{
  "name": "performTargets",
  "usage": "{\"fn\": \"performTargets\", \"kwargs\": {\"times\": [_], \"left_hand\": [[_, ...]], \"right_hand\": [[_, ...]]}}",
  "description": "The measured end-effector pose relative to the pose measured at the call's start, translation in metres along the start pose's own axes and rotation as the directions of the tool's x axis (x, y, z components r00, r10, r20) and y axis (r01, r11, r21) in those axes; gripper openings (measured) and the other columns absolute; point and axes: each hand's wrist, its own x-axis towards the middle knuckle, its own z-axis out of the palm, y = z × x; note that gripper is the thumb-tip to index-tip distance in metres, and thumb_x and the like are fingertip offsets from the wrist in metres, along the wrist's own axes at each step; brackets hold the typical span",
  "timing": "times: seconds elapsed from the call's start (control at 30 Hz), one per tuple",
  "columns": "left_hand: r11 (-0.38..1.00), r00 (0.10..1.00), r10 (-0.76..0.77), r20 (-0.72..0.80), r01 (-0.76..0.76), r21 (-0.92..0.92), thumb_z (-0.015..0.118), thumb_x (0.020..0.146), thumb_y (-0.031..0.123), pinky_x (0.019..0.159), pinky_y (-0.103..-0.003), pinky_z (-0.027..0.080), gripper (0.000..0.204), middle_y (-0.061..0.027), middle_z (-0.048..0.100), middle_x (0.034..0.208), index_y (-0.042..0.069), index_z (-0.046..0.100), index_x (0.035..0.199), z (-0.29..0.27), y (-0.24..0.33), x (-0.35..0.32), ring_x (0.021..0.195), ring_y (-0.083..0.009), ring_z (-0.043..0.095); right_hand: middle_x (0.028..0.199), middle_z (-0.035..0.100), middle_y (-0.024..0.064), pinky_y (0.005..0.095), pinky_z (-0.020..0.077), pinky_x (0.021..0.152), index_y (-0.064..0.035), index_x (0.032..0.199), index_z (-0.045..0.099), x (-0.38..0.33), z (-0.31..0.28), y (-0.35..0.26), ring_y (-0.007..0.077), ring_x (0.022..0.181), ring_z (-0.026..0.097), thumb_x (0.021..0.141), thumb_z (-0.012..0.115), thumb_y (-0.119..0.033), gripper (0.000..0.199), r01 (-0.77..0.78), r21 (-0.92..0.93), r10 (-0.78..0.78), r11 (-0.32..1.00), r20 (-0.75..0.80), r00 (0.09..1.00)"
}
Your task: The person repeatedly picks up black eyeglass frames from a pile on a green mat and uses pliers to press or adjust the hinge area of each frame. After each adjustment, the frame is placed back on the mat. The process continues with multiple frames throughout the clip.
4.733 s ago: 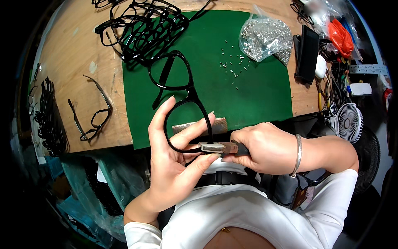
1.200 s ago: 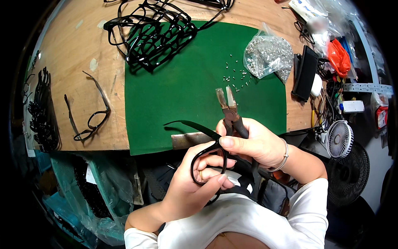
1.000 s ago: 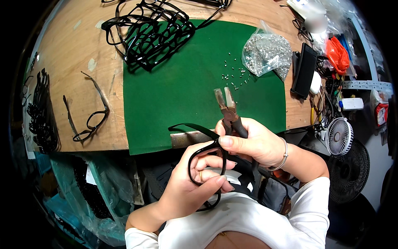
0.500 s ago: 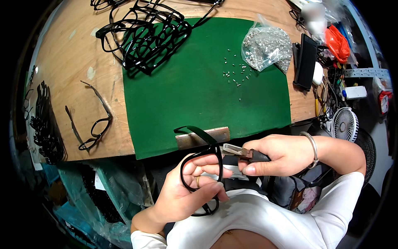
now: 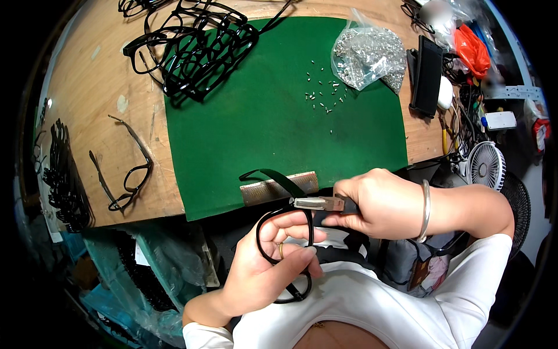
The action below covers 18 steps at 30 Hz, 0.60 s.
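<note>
In my left hand [image 5: 250, 273] is a black eyeglass frame [image 5: 283, 181], pinched at the rim between thumb and fingers. One temple points away over the table edge. My right hand [image 5: 378, 203] is closed round a pair of pliers [image 5: 319, 203]. The plier jaws lie at the frame's upper corner, where the temple meets the front; whether they grip it I cannot tell. Behind the temple, a rough metal-faced block [image 5: 256, 193] sits at the front edge of the green mat [image 5: 250, 139].
A heap of black eyeglass frames [image 5: 203, 58] covers the mat's far left. Tiny metal parts [image 5: 328, 93] lie beside a clear bag [image 5: 372, 55] full of them. One pair of glasses [image 5: 136, 177] rests on the left, and a phone [image 5: 427, 75] and small fan [image 5: 485, 166] are on the right.
My right hand has turned and moved slightly up, bringing the pliers left onto the frame's corner. My left hand keeps its grip. The whole view has shifted a little.
</note>
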Motion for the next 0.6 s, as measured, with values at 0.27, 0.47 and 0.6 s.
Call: {"fn": "performTargets", "kwargs": {"times": [0.27, 0.47, 0.6], "left_hand": [[0.998, 0.999, 0.041, 0.011, -0.04, -0.056, 0.045, 0.082, -0.008, 0.066, -0.026, 0.048, 0.045, -0.0163, 0.051, 0.109, 0.004, 0.032, 0.123, 0.002, 0.006, 0.002, 0.074, -0.0174, 0.06], [0.997, 0.998, 0.054, -0.026, -0.055, -0.055, 0.046, 0.082, -0.007, 0.068, -0.027, 0.049, 0.046, -0.0176, 0.051, 0.108, 0.001, 0.029, 0.124, 0.001, 0.013, 0.005, 0.076, -0.0185, 0.061], [0.928, 0.957, 0.265, -0.122, -0.219, 0.301, 0.047, 0.081, -0.006, 0.072, -0.029, 0.048, 0.049, -0.0206, 0.052, 0.107, -0.003, 0.026, 0.126, -0.021, 0.023, -0.017, 0.077, -0.0182, 0.061]], "right_hand": [[0.071, 0.058, 0.0145, 0.0345, 0.0457, 0.06, -0.0005, 0.081, 0.055, -0.001, -0.013, 0.007, 0.0293, 0.067, 0.058, 0.077, 0.062, -0.023, 0.024, 0.093, 0.147, -0.091, 0.985, -0.023, 0.996], [0.076, 0.057, 0.0208, 0.0393, 0.0449, 0.065, 0.0024, 0.089, 0.053, 0.031, 0.001, 0.044, 0.0359, 0.074, 0.057, 0.079, 0.058, -0.028, 0.032, 0.083, 0.058, -0.062, 0.995, -0.302, 0.951], [0.077, 0.053, 0.0149, 0.038, 0.0419, 0.07, -0.002, 0.085, 0.051, 0.04, 0.025, 0.057, 0.032, 0.077, 0.052, 0.074, 0.061, -0.019, 0.023, 0.171, -0.185, -0.229, 0.968, -0.36, 0.904]]}}
